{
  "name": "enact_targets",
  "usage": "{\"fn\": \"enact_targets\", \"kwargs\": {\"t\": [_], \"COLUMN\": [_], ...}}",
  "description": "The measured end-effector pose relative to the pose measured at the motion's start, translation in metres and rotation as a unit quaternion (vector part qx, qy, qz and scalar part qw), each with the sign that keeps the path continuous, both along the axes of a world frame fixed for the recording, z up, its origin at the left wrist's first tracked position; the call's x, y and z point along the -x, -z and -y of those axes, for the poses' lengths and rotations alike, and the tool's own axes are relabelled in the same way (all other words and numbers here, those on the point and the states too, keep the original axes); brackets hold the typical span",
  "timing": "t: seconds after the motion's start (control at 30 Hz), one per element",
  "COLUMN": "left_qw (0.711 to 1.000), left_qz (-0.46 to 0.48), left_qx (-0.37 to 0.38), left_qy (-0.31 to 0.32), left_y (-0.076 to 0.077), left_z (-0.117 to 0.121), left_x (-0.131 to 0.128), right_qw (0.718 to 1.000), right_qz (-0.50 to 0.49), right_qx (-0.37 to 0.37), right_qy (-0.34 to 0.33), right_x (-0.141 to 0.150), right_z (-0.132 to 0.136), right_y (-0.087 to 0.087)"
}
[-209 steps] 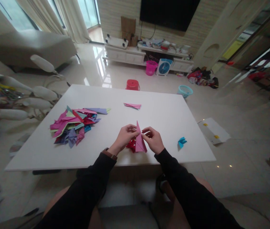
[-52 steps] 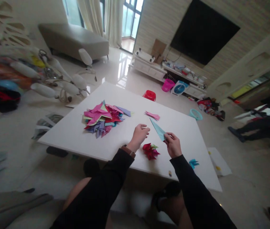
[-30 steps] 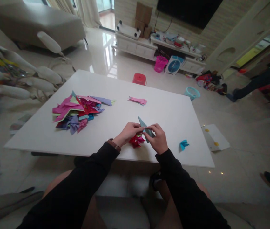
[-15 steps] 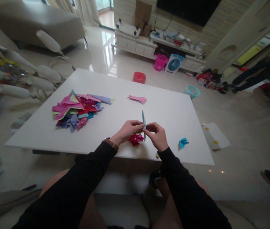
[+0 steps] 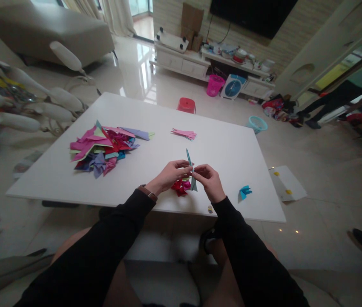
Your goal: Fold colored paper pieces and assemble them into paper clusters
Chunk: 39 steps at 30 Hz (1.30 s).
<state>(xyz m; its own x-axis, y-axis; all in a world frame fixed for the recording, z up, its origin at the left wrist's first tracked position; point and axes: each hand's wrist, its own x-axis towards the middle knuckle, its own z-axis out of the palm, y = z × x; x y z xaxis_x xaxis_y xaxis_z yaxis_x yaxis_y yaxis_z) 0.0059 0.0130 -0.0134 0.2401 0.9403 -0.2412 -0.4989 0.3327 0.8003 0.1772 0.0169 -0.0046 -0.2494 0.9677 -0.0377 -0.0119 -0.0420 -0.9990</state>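
Above the white table (image 5: 149, 170), a narrow folded piece of pale teal paper (image 5: 194, 184) is held upright with a slight tilt. My left hand (image 5: 178, 171) pinches it from the left. From the other side, my right hand (image 5: 207, 178) closes fingertips and thumb on the same paper. Red and magenta folded paper (image 5: 181, 187) lies on the table just under my left hand, partly covered. A small blue folded paper piece (image 5: 245, 192) rests to the right of my right hand. Pink folded strips (image 5: 184, 134) lie farther back.
A heap of colourful folded papers (image 5: 99, 147) covers the table's left part. Beyond the table stand a red stool or bucket (image 5: 186, 105) and a light-blue basket (image 5: 257, 123). A white sheet (image 5: 287, 184) is past the right edge. Another person's legs (image 5: 328, 102) show at far right.
The teal paper has turned between my fingers; its top now leans left and its lower end shows wider. My hands stay nearly in place. The person's legs at far right have shifted.
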Motion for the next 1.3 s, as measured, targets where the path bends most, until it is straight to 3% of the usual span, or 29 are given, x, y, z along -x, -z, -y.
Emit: {"fn": "enact_targets", "kwargs": {"t": [0.6,0.73,1.03,1.3], "left_qw": [1.0,1.0,0.997,0.984], "left_qz": [0.013,-0.007,-0.069,-0.158], "left_qx": [-0.007,-0.009,-0.029,-0.078], "left_qy": [0.014,0.013,0.017,-0.034], "left_y": [-0.0021,-0.0005,-0.0006,0.0059], "left_z": [0.0015,0.002,0.002,-0.0007], "left_x": [-0.0005,-0.001,0.0005,0.0022], "right_qw": [1.0,0.999,0.999,0.987], "right_qz": [-0.011,0.035,0.039,-0.065], "right_qx": [0.014,0.008,0.021,0.139], "right_qy": [-0.009,0.015,0.025,0.047], "right_x": [-0.0017,-0.003,-0.0043,-0.0023], "right_z": [-0.0012,-0.0017,-0.0037,-0.0033], "right_y": [0.0024,-0.0002,0.0068,0.0038]}}
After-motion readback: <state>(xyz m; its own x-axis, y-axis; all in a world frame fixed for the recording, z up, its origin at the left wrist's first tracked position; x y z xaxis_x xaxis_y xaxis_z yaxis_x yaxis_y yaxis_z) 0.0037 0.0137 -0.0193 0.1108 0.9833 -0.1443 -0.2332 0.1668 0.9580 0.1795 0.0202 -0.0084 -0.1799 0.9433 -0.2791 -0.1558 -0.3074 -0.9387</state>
